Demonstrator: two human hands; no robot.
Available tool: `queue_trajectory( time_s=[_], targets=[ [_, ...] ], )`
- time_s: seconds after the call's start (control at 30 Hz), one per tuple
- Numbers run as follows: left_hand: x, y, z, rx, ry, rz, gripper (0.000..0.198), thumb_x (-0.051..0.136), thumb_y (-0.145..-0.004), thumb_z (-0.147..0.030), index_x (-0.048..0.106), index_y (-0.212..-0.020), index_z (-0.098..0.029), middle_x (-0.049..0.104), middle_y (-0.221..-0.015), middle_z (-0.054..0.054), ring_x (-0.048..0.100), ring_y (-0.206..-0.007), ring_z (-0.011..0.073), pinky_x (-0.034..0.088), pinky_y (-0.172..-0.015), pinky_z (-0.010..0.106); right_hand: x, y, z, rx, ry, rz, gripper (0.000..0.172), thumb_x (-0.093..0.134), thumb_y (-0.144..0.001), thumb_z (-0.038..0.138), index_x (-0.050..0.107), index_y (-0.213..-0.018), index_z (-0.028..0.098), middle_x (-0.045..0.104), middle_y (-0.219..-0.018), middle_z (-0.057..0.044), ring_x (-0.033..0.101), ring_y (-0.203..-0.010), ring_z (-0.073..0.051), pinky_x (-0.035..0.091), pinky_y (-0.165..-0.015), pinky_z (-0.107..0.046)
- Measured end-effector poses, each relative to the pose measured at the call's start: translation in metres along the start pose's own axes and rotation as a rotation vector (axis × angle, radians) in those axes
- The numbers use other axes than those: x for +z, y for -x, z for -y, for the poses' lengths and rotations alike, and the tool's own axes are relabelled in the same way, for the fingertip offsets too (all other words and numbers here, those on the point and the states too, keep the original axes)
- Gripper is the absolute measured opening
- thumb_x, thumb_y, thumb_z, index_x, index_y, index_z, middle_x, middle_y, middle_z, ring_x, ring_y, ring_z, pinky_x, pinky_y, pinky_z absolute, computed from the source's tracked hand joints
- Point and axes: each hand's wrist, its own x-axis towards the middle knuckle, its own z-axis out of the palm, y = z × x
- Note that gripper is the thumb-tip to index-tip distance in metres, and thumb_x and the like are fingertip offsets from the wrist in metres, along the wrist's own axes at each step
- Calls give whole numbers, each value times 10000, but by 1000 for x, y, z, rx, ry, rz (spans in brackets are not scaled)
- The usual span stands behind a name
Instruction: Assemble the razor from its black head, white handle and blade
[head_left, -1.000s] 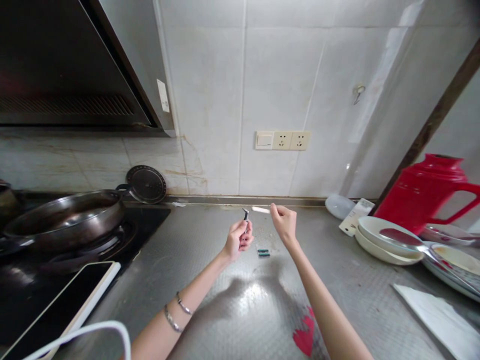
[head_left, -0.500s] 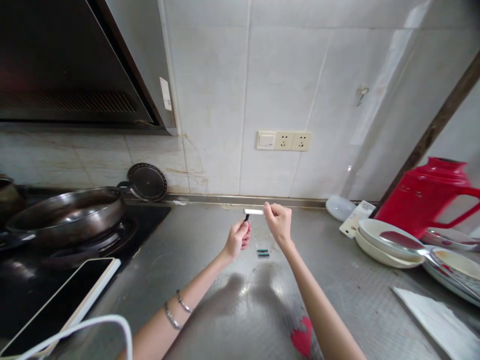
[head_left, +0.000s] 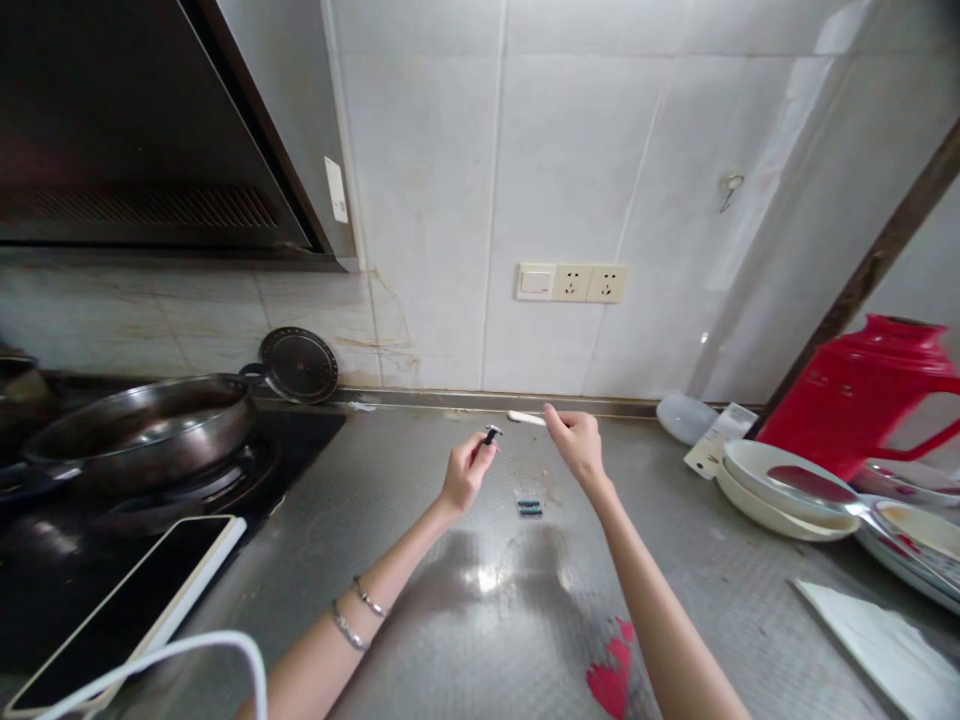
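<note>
My left hand [head_left: 466,472] is closed on a small dark and silver piece [head_left: 490,434], pinched at the fingertips and held above the steel counter [head_left: 420,560]. My right hand [head_left: 577,445] pinches one end of a slim white stick-shaped piece [head_left: 525,418], which points left toward the dark piece. A short gap separates the two pieces. Two small green batteries [head_left: 529,507] lie side by side on the counter just below and between my hands.
A wok [head_left: 142,425] sits on the stove at left, with a round lid [head_left: 298,365] against the wall. A tablet [head_left: 127,600] with a white cable [head_left: 172,655] lies at the near left. Stacked plates [head_left: 780,485] and a red thermos jug [head_left: 862,395] stand right; a white sheet [head_left: 877,640] lies near right.
Half a second ago the white piece and the dark piece were touching end to end; now my hands have drawn slightly apart and the pieces are separated.
</note>
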Motion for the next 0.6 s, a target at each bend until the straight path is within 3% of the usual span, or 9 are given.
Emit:
queue_trajectory(
  time_s=[0.13, 0.23, 0.6],
  targets=[
    [-5, 1, 6, 38, -139, -15, 333, 479, -820, -449, 536, -706, -142, 353, -543, -44, 318, -510, 80, 216, -493, 219, -20, 3, 20, -63, 161, 38, 506, 400, -787, 493, 371, -406, 162, 316, -441, 15, 251, -463, -82, 158, -478, -229],
    [-4, 2, 6, 49, -170, -5, 320, 469, -826, -438, 573, -777, -139, 400, -563, -34, 347, -534, 92, 233, -518, 222, -27, 4, 27, -88, 250, 18, 501, 411, -777, 488, 406, -399, 159, 366, -427, 2, 277, -463, -86, 155, -484, -230],
    [-1, 4, 12, 143, -245, -84, 313, 471, -818, -426, 492, -652, -162, 388, -547, -35, 326, -517, 95, 234, -523, 227, -24, 16, 49, -189, 278, -29, 526, 399, -788, 490, 444, -387, 153, 413, -405, -13, 298, -445, -82, 164, -476, -221]
  ],
)
